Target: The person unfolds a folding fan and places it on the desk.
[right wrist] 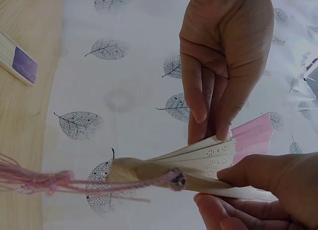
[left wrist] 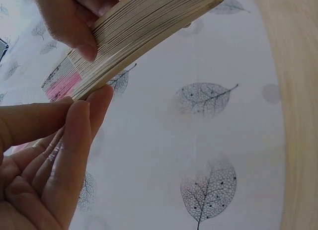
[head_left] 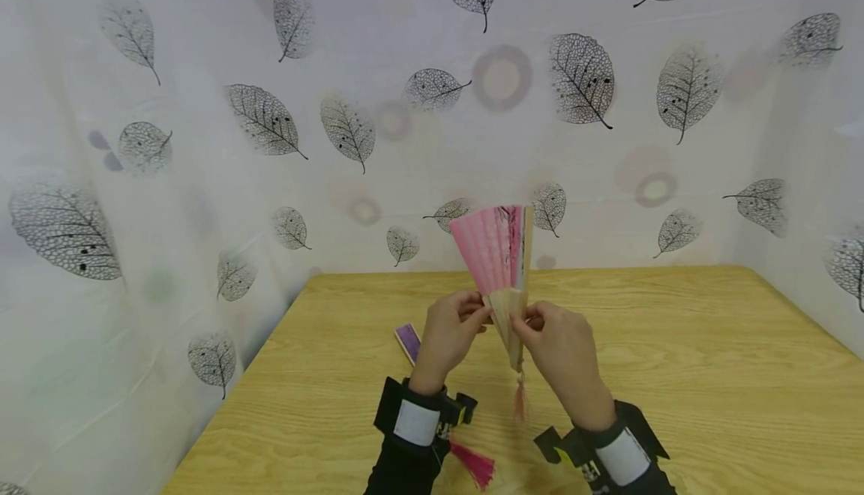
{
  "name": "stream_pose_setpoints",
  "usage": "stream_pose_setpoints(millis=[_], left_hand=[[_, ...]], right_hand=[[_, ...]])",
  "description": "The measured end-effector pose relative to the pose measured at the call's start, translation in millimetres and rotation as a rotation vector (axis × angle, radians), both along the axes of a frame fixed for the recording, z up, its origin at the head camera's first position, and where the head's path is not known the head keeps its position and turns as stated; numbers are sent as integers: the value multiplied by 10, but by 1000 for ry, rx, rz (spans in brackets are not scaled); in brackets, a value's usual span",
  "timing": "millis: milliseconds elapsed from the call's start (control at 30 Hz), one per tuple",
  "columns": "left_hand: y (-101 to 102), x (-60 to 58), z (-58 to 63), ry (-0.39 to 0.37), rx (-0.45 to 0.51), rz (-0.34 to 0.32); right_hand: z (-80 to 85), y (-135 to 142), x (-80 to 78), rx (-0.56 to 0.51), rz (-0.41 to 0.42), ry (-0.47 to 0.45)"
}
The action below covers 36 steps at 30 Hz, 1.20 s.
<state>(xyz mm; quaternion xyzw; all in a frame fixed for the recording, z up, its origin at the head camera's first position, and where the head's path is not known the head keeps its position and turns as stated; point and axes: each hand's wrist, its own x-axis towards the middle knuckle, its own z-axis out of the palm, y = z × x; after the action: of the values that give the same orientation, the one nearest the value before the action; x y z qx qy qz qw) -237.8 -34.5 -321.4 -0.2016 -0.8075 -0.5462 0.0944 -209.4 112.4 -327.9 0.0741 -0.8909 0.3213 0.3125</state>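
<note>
A pink folding fan (head_left: 491, 244) with pale wooden ribs is held up over the table, partly spread, its leaf upward. My left hand (head_left: 445, 334) pinches the outer rib on the left side between thumb and fingers. On the other side, my right hand (head_left: 563, 345) grips the edge rib, thumb on the ribs (right wrist: 198, 165) and fingers beneath. Small flower-shaped cut-outs show on the ribs in the right wrist view. From the fan's pivot end hangs a pink tassel (head_left: 520, 399). The ribs (left wrist: 144, 29) appear closely stacked in the left wrist view.
On the wooden table (head_left: 675, 360), a closed purple folding fan (head_left: 408, 341) lies behind my left wrist, which partly hides it. A crimson tassel (head_left: 475, 466) lies beside the left forearm. A white leaf-patterned curtain (head_left: 405, 142) stands behind the table and along its sides.
</note>
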Motion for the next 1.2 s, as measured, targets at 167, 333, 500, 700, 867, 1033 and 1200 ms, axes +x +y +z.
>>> stream_pose_setpoints(millis=[167, 333, 500, 700, 867, 1033, 1200], left_hand=[[12, -8, -7, 9, 25, 6], [19, -10, -7, 7, 36, 14], [23, -13, -8, -10, 38, 21], [26, -19, -5, -6, 75, 29], [30, -29, -3, -14, 91, 50], [27, -26, 0, -15, 94, 48], [16, -16, 7, -15, 138, 37]], right_hand=[[-8, -2, 2, -8, -21, 8], [-10, -7, 6, -8, -26, 22], [-14, -6, 7, -8, -26, 46], [-10, -3, 6, 4, -54, 79], [-2, 0, 9, 8, -71, 97], [-1, 6, 8, 13, -69, 108], [2, 26, 8, 10, -83, 136]])
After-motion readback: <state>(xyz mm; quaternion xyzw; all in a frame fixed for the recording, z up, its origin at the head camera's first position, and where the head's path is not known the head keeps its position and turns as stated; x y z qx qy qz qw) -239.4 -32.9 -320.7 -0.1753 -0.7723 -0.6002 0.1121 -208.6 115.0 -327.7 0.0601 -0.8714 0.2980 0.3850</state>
